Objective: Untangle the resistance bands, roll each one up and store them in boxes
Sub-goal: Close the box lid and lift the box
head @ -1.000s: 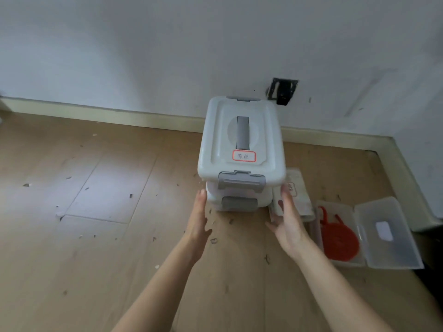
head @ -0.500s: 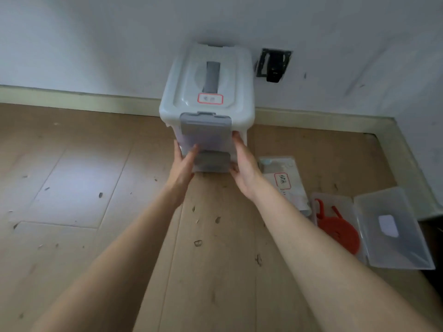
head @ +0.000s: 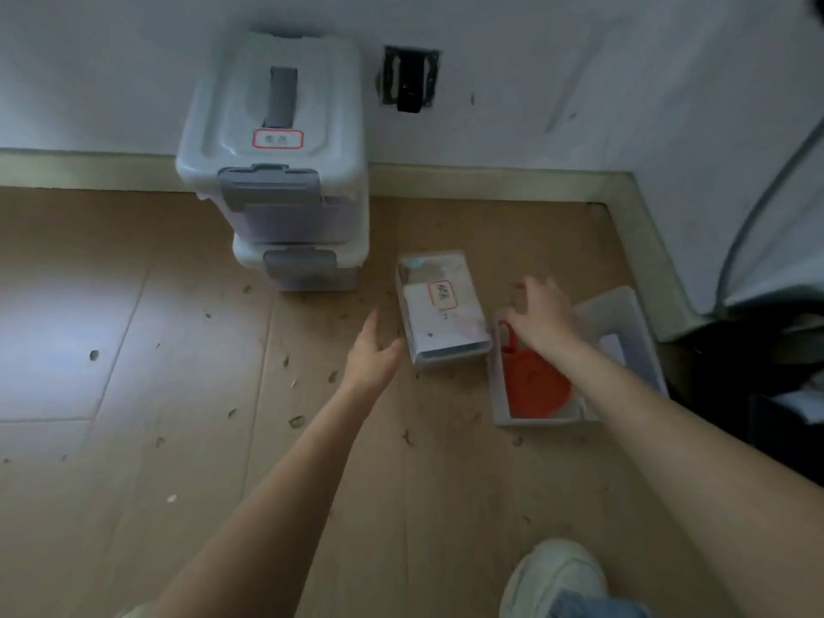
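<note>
Red band [head: 533, 385] lies coiled in an open clear box [head: 504, 412] on the floor [head: 133, 350], partly hidden by the right forearm. Right hand [head: 541, 321] hovers over the box's far end, fingers spread and motion-blurred, holding nothing. Box lid [head: 624, 323] lies open to the right. Left hand [head: 372, 354] is open, just beside a closed labelled box [head: 441, 305]; contact unclear. 2 stacked bins [head: 281, 171] stand at the wall. Shoe [head: 553, 577] is cut off below.
</note>
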{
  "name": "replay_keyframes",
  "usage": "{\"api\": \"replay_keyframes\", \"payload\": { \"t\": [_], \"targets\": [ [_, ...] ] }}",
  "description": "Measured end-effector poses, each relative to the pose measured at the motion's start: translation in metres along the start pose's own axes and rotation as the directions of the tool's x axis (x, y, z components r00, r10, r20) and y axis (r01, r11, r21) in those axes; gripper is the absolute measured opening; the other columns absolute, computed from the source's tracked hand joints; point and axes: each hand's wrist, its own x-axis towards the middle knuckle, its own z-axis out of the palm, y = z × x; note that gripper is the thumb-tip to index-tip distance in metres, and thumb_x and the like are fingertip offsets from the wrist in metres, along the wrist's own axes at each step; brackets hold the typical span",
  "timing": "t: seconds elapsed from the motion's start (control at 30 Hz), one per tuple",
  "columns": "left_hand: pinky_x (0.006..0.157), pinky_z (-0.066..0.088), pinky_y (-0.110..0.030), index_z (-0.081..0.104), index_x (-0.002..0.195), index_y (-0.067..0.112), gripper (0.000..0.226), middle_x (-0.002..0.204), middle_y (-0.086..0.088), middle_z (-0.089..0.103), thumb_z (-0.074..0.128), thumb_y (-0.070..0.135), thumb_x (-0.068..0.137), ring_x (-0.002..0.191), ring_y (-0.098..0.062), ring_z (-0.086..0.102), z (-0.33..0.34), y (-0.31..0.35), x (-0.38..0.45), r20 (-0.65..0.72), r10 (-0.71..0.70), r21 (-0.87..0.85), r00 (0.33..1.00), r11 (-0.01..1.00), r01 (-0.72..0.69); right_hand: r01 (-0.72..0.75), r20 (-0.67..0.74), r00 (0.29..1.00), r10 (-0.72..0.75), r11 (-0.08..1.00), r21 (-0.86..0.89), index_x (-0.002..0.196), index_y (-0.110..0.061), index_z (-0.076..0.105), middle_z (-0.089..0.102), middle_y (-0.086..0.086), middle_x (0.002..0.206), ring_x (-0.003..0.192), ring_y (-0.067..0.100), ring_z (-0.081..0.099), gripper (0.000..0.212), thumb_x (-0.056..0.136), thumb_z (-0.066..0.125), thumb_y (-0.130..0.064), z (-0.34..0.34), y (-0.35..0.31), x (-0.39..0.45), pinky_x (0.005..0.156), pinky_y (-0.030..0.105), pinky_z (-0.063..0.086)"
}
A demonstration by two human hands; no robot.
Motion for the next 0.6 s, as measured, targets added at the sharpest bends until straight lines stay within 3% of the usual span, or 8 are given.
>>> {"api": "replay_keyframes", "payload": {
  "t": [0.1,0.17,0.23,0.27,0.33,0.4,0.5,0.6],
  "targets": [
    [0.107,0.037,-0.044,0.03,0.145,0.019,0.055,0.147,-0.01,0.034,0.05,0.018,0.094,0.131,-0.027,0.04,0.044,0.01,-0.013,0.051,0.054,0.113,0.997,0.992,-0.06,-0.099,-0.091,0.993,0.074,0.945,-0.313,0.143,-0.012,0.029,0.018,0.019,0.152,0.138,0.04,0.019,0.059,0.092,0.055,-0.024,-0.025,0.051,-0.006,0.113,0.048,0.016],
    [0.108,0.036,-0.041,0.036,0.141,0.015,0.05,0.148,-0.013,0.028,0.05,0.015,0.094,0.131,-0.029,0.039,0.064,0.014,-0.022,-0.043,0.063,0.206,0.997,0.977,-0.052,-0.293,-0.046,0.956,0.29,0.93,-0.22,0.149,-0.017,0.012,0.005,0.016,0.156,0.139,0.042,0.015,0.073,0.092,0.056,-0.027,-0.036,0.078,-0.012,0.113,0.05,0.016],
    [0.108,0.034,-0.039,0.041,0.138,0.011,0.045,0.148,-0.013,0.027,0.049,0.011,0.093,0.132,-0.03,0.035,0.076,0.014,-0.033,-0.159,0.106,0.265,0.982,0.962,-0.061,-0.436,0.016,0.9,0.436,0.9,0.02,0.146,-0.009,0.018,0.026,0.019,0.149,0.129,0.039,0.037,0.07,0.09,0.059,-0.022,-0.037,0.093,-0.016,0.101,0.043,0.037],
    [0.107,0.034,-0.037,0.044,0.135,0.009,0.042,0.145,-0.013,0.03,0.049,0.009,0.093,0.131,-0.029,0.034,0.08,0.013,-0.038,-0.196,0.14,0.286,0.971,0.955,-0.08,-0.424,0.02,0.906,0.423,0.903,0.074,0.141,-0.005,0.027,0.04,0.02,0.14,0.121,0.037,0.047,0.061,0.09,0.059,-0.019,-0.035,0.096,-0.018,0.089,0.038,0.044],
    [0.099,0.037,-0.024,0.051,0.127,0.008,0.037,0.136,-0.011,0.041,0.046,0.005,0.091,0.121,-0.024,0.044,0.089,0.01,-0.048,-0.176,0.202,0.284,0.963,0.947,-0.147,-0.257,-0.004,0.966,0.258,0.966,0.011,0.126,-0.003,0.045,0.056,0.018,0.12,0.105,0.033,0.057,0.039,0.091,0.056,-0.018,-0.029,0.092,-0.022,0.066,0.03,0.042],
    [0.086,0.037,-0.009,0.054,0.125,0.01,0.037,0.128,-0.007,0.052,0.044,0.003,0.09,0.105,-0.012,0.053,0.099,0.008,-0.056,-0.052,0.198,0.198,0.979,0.963,-0.184,-0.082,-0.023,0.997,0.08,0.99,-0.115,0.115,-0.005,0.054,0.062,0.017,0.108,0.098,0.032,0.059,0.025,0.092,0.053,-0.015,-0.023,0.08,-0.025,0.061,0.029,0.038],
    [0.098,0.038,-0.024,0.047,0.134,0.014,0.041,0.131,-0.004,0.054,0.042,0.008,0.094,0.113,-0.011,0.048,0.112,0.007,-0.053,0.12,0.059,0.048,0.991,0.997,-0.065,0.061,-0.05,0.996,-0.078,0.96,-0.274,0.11,-0.01,0.054,0.062,0.015,0.1,0.092,0.031,0.057,0.021,0.09,0.049,-0.004,-0.024,0.074,-0.025,0.062,0.033,0.038],
    [0.102,0.042,-0.04,0.044,0.135,0.013,0.038,0.129,-0.01,0.054,0.04,0.015,0.097,0.116,-0.022,0.052,0.123,0.006,-0.042,0.189,-0.114,-0.146,0.975,0.979,0.143,0.177,0.095,0.983,-0.155,0.935,-0.309,0.118,-0.014,0.053,0.06,0.013,0.107,0.103,0.031,0.053,0.027,0.091,0.053,-0.013,-0.026,0.084,-0.02,0.072,0.036,0.043]
  ]
}}
